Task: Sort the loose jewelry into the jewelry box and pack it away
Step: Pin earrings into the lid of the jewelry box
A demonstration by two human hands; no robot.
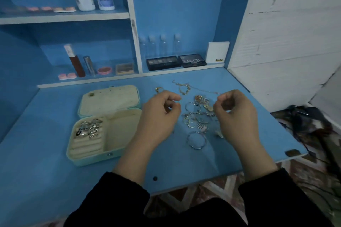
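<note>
I see a blue table (46,134), mint jewelry box (92,161) with cream lining, silver rings (91,127), silver and gold loose jewelry (197,116), black sleeves (120,199); rug (184,195) looks red-and-white patterned, blurry.

1. Left hand (160,116) is held palm down, fingers curled, thumb tip meeting forefinger.
2. Right hand (235,116) is level beside it, in the same pinching curl.
3. Anything pinched is too fine to see.
4. Forearms are bare above black sleeves (118,201).
</note>
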